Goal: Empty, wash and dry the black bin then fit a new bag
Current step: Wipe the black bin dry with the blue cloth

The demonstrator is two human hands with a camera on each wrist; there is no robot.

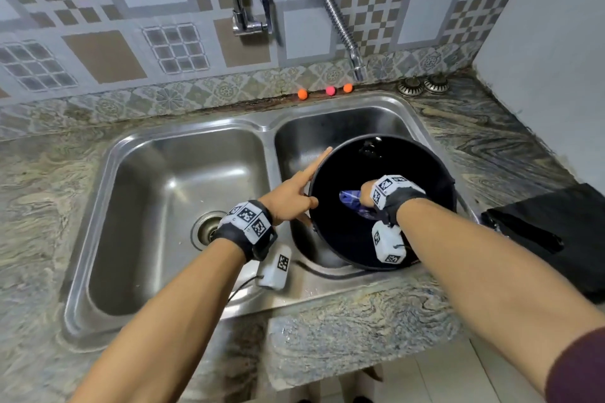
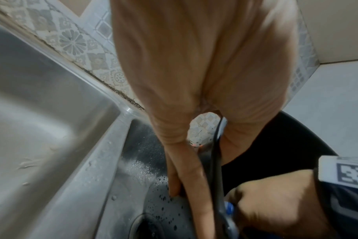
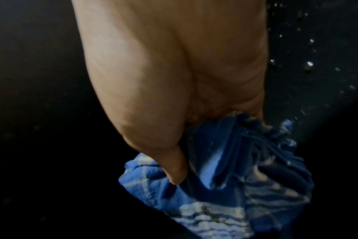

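Note:
The black bin (image 1: pixel 422 170) stands tilted in the right basin of the steel sink (image 1: pixel 271 127), its mouth facing me. My left hand (image 1: pixel 291 196) grips its left rim, the index finger lying straight along the edge. In the left wrist view the left hand (image 2: pixel 204 169) has its fingers outside the wet bin (image 2: pixel 286 137) and its thumb inside, with the wire handle between them. My right hand (image 1: pixel 366 193) reaches inside the bin and clutches a bunched blue checked cloth (image 1: pixel 352 201). The cloth (image 3: pixel 245 177) presses against the dark inner wall (image 3: pixel 31 113), where water drops show.
The left basin (image 1: pixel 183 206) lies beside the bin. A flexible metal hose (image 1: pixel 330 10) and a tap (image 1: pixel 248 20) hang above. A folded black bag (image 1: pixel 556 232) lies on the marbled counter at right. Three small balls (image 1: pixel 330 91) and two strainers (image 1: pixel 422 85) sit behind the sink.

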